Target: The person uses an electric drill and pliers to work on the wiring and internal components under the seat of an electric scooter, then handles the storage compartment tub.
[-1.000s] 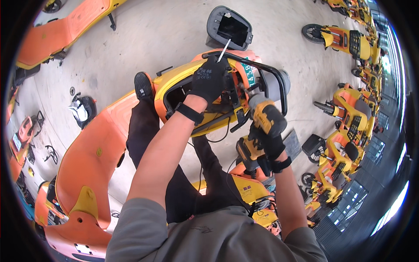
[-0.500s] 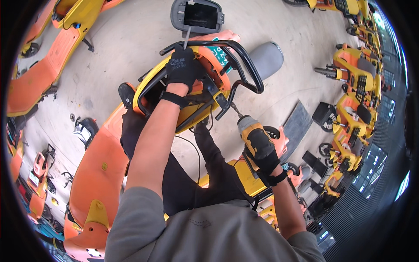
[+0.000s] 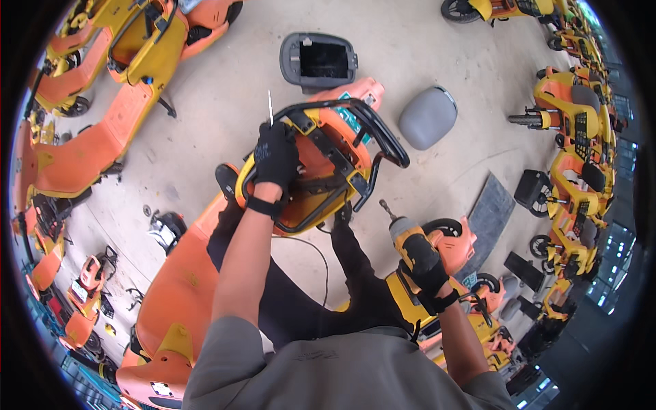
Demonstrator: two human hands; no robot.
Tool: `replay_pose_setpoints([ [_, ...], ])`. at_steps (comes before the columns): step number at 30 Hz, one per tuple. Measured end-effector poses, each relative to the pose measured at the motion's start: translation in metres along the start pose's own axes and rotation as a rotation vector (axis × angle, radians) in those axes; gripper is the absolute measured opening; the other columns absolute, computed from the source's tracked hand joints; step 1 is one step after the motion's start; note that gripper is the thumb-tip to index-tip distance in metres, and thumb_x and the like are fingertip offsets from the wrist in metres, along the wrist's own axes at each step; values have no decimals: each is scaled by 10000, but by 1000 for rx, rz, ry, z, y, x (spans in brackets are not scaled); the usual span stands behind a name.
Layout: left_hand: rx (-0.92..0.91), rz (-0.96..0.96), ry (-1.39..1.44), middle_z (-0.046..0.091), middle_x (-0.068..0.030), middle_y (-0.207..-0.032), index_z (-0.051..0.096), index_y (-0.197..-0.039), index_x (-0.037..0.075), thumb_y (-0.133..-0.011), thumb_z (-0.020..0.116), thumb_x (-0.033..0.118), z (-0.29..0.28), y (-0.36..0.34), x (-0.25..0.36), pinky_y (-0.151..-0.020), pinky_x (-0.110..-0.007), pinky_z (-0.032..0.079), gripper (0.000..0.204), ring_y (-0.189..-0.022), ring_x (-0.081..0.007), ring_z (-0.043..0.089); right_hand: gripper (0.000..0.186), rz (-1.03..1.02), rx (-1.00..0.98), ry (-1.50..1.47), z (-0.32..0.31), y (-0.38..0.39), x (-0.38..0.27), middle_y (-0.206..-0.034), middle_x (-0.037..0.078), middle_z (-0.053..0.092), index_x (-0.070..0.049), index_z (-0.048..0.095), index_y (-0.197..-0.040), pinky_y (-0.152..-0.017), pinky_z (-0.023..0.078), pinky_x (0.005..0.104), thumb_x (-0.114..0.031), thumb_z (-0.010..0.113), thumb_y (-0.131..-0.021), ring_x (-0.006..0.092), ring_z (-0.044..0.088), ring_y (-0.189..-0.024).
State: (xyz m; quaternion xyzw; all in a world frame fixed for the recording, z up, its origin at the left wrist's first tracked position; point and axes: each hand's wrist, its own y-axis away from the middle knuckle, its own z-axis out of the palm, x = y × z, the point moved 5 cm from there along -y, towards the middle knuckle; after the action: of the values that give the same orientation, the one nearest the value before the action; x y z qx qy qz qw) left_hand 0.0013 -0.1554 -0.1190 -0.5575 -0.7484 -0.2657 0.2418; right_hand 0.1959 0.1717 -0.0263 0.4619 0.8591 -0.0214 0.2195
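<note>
Drill [image 3: 413, 247] sits snug in the gloved right hand [image 3: 428, 280], bit [image 3: 387, 208] clear of the orange-yellow scooter [image 3: 188, 263]. Left hand [image 3: 276, 156] is curled round a thin metal rod [image 3: 270, 108] by the scooter's black rack [image 3: 383, 130]; grey seat [image 3: 428, 118] and grey tub [image 3: 292, 60] lie beyond.

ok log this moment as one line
left hand: thin pale rod, at yellow-orange scooter | right hand: yellow-black power drill, bit clear of black tubular rack

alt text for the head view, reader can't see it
A gloved right hand holds a yellow and black power drill clear of an orange and yellow scooter. The left hand grips a slim rod beside the scooter's black tubular rack; other scooters stand around the floor.
</note>
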Motion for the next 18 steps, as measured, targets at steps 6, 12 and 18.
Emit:
replay_pose_setpoints([
  [6,135,164,190,628,-196,-819,637,-845,43,-780,602,167,-2,-67,47,-715,-438,479,144,-815,-376,591,281,-22,82,145,-9,17,0,-962,130,635,-19,623,-1010,-767,501,407,-125,612,-750,285,625,-891],
  [12,208,55,187,667,-165,-860,636,-995,-7,-802,566,160,1,-115,33,-629,-325,503,264,-681,-240,634,262,93,91,45,-24,38,17,-905,156,622,-6,610,-981,-748,508,398,-108,595,-740,308,620,-829],
  [18,134,-19,189,650,-200,-904,640,-964,14,-801,517,97,-10,-16,-73,-791,-386,486,220,-873,-343,626,278,132,119,46,-9,62,48,-905,157,624,6,596,-996,-699,523,371,-85,571,-735,304,629,-799],
])
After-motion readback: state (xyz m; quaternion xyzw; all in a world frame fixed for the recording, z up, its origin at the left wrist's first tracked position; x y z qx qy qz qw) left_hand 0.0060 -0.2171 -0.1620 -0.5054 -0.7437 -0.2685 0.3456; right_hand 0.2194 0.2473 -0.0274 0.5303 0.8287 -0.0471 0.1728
